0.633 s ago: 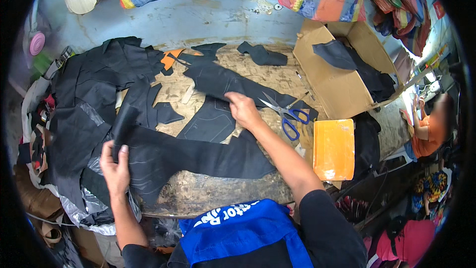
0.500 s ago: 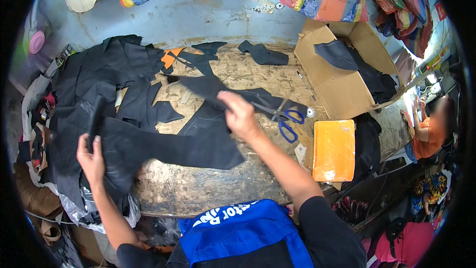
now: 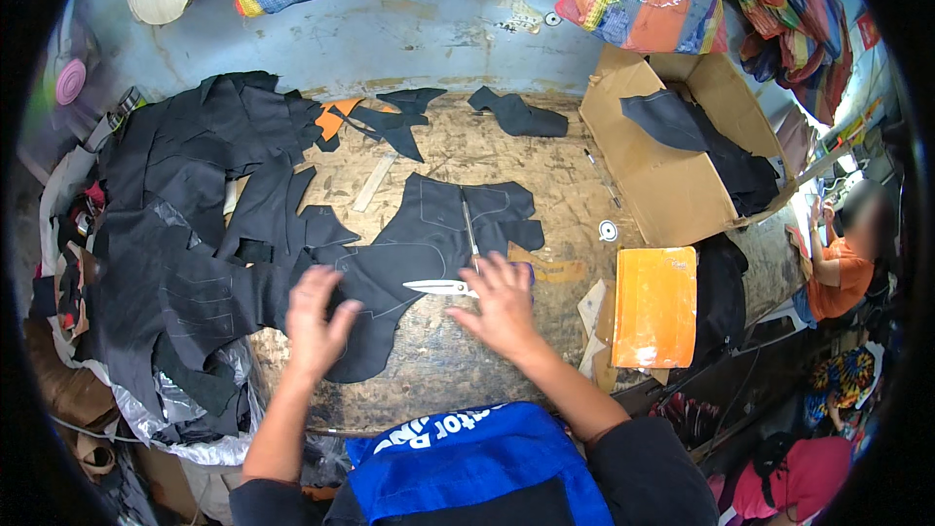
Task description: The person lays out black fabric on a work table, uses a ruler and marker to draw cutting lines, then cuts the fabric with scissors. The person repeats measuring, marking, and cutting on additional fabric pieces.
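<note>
A black sheet of material point(image 3: 399, 253) with pale drawn outlines lies in front of me on the wooden table. At its left edge my left hand point(image 3: 319, 319) is open, fingers apart, over the material. My right hand point(image 3: 500, 304) is open too, its spread fingers over the handle end of a pair of scissors point(image 3: 440, 287). The scissors lie spread apart on the sheet, one blade pointing left and the other away from me. Most of their blue handles is hidden under the hand.
Black pieces pile up on the left point(image 3: 195, 166). A cardboard box point(image 3: 672, 166) holding black pieces stands at back right, with an orange packet point(image 3: 655, 307) nearer me. Further pieces point(image 3: 518, 111), an off-white strip point(image 3: 374, 182) and a pen point(image 3: 602, 178) lie around. Another person point(image 3: 845, 258) sits far right.
Both hands have let go of the black pieces they held and come over the outlined sheet. The scissors have shifted left and nearer, under my right hand. A large piece has moved leftward.
</note>
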`<state>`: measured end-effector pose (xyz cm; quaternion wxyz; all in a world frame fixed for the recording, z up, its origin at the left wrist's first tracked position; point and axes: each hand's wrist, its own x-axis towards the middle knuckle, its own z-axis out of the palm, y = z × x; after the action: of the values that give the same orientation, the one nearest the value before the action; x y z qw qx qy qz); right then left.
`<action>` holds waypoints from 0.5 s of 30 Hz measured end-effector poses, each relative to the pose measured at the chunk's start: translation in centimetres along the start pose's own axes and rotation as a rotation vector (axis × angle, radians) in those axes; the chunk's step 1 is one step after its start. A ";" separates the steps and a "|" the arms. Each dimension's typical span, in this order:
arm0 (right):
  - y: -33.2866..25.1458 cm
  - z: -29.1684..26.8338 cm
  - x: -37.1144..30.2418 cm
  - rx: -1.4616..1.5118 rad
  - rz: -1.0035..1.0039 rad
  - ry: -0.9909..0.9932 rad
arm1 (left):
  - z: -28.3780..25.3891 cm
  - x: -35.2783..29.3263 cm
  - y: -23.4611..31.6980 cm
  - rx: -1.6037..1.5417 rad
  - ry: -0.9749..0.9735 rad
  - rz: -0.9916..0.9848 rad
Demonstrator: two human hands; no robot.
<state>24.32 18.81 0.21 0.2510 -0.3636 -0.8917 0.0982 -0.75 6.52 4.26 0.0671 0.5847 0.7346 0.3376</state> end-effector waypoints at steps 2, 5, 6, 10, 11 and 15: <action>2.2 -0.4 -1.1 -0.060 0.048 -0.031 | 3.1 0.0 1.7 0.079 -0.184 0.081; 5.0 -1.0 -2.6 -0.111 0.128 0.027 | 5.8 0.6 2.1 0.203 -0.441 0.022; 5.8 -1.3 -2.8 -0.151 0.176 0.052 | 6.2 0.8 1.9 0.258 -0.456 0.007; 8.3 -1.8 -2.0 -0.260 0.489 0.108 | 6.0 0.8 0.3 0.309 -0.508 -0.028; 8.7 -2.0 -1.6 -0.321 0.552 0.069 | 5.8 0.7 -0.2 0.325 -0.498 -0.021; 9.7 -2.7 0.2 -0.380 0.625 -0.029 | 4.4 0.7 -2.2 0.379 -0.438 -0.055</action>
<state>31.38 25.86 -0.87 0.1240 -0.6573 -0.7433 0.0080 -0.53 8.77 -0.19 0.1229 0.6255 0.7682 0.0584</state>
